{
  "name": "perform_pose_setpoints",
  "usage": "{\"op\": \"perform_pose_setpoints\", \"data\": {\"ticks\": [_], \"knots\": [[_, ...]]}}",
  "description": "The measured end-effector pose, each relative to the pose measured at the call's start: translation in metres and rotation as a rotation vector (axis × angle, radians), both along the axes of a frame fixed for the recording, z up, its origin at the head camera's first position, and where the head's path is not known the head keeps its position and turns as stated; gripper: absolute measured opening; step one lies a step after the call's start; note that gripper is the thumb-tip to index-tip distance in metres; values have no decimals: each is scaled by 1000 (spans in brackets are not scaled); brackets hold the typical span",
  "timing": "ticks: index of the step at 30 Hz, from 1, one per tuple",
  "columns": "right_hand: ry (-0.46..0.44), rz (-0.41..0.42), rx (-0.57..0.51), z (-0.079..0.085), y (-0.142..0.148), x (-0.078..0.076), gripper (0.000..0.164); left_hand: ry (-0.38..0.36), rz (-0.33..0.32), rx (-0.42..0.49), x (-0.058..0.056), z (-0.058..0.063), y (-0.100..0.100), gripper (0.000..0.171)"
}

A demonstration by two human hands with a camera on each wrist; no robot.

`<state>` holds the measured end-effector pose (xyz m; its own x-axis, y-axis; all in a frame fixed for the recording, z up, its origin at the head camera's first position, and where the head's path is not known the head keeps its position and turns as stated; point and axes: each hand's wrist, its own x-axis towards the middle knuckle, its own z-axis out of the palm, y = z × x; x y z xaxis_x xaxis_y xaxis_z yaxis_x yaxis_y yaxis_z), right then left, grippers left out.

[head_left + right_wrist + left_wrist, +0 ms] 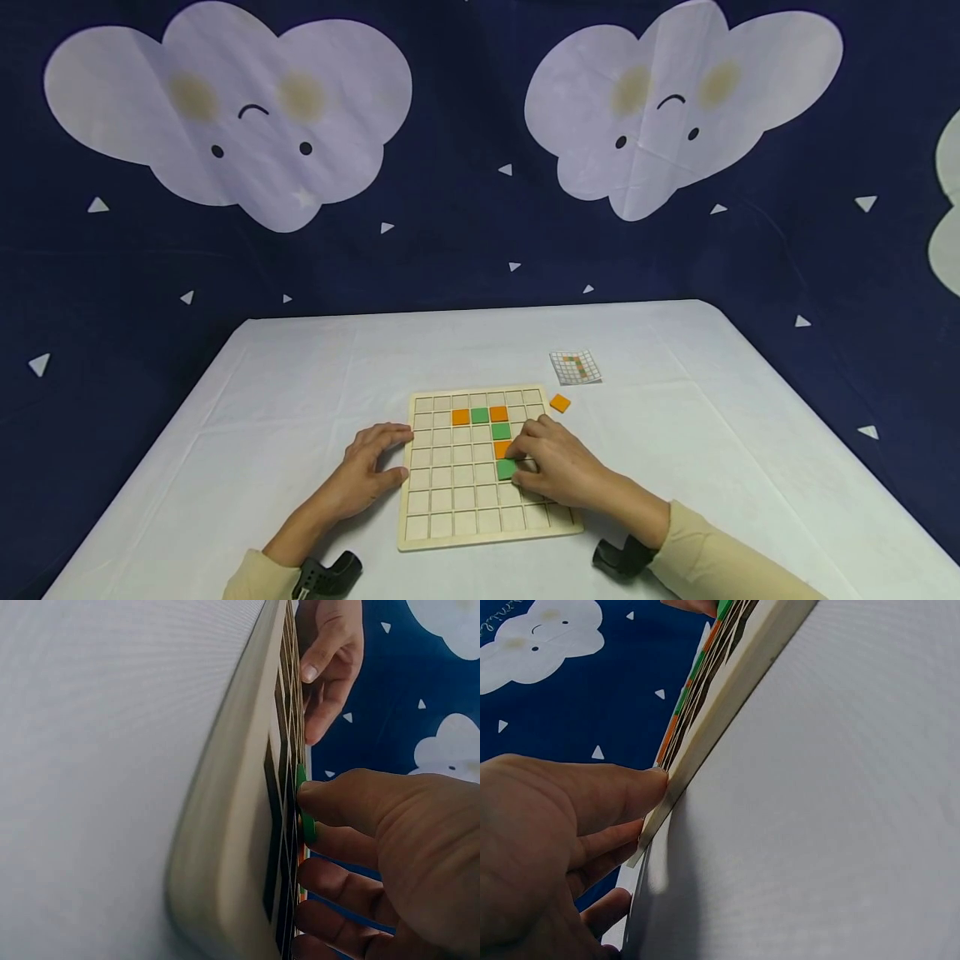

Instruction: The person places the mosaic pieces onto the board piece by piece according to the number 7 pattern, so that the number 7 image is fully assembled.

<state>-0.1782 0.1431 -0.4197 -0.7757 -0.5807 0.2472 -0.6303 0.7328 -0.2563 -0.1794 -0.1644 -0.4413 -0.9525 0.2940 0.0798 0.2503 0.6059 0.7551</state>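
A pale wooden grid board [442, 500] lies flat on the white table. My right hand [562, 462] is over its right half, thumb and index finger pinching a green square tile [506, 470]. In the right wrist view this green tile [308, 827] stands slightly proud of the grid beneath the thumb. Just above it, an orange tile [501, 450] is partly covered by my fingers. At the board's left edge rests my left hand [363, 471], thumb and fingers extended and touching the rim. The left wrist view has the thumb [622, 796] against that wooden edge.
Along an upper row sit an orange tile [461, 417], a green tile [480, 415] and another orange tile [498, 413], with a green tile [501, 431] below. A loose orange tile [560, 403] lies off the board's upper right corner, near a printed pattern card [576, 367].
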Motion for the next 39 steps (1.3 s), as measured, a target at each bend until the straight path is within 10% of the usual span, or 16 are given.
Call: {"op": "perform_pose_setpoints", "data": {"ticks": [39], "knots": [[20, -136, -49, 11, 17, -18, 27, -15, 7, 5, 0, 0, 0, 47]]}}
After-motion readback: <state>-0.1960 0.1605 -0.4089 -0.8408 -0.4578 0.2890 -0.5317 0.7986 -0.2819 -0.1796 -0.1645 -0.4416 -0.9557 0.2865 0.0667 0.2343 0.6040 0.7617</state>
